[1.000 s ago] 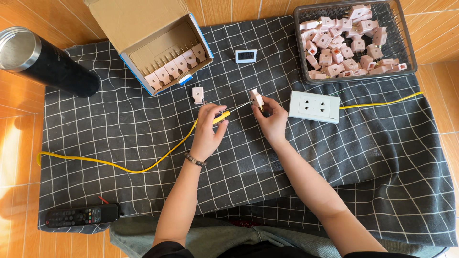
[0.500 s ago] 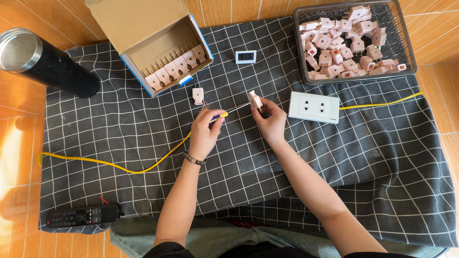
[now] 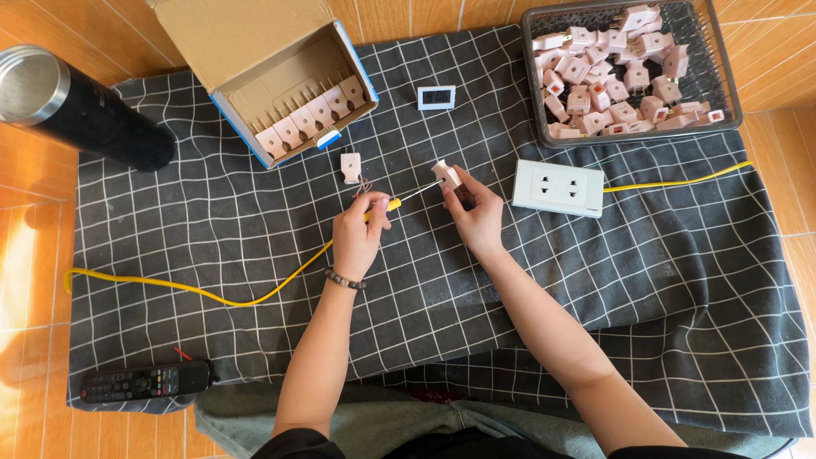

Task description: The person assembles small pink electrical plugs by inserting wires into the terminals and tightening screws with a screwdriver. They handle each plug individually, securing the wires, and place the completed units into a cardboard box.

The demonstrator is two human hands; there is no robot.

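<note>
— What's in the fingers?

— The left hand (image 3: 359,234) is pinched shut on a yellow wire (image 3: 255,297) at its stripped end, thumb and forefinger tight, wrist flat, a bead bracelet (image 3: 343,279) behind it. The right hand (image 3: 476,212) grips a pale pink plug adapter (image 3: 445,174) between thumb and fingertips, tilted, just off the left fingertips; the bare wire tip reaches toward it.

— And close around them?

— One more pink adapter (image 3: 350,167) lies just beyond the left fingers. Just right of the right hand sits one white rectangular socket block (image 3: 558,188) with a second yellow lead (image 3: 680,181) running off it.

— Any boxes or labels?

— Further out past the left hand, an open brown cardboard box (image 3: 255,51) with a blue edge, holding a row of roughly seven pink adapters. Straight ahead, one small white display with a dark screen (image 3: 436,97). Beyond the right hand, a dark wire basket (image 3: 722,76) heaped with pink adapters, too many to count. Everything rests on a black grid-patterned cloth (image 3: 212,212). Far left, a black flask (image 3: 76,110); near the person, one black remote (image 3: 144,380).
</note>
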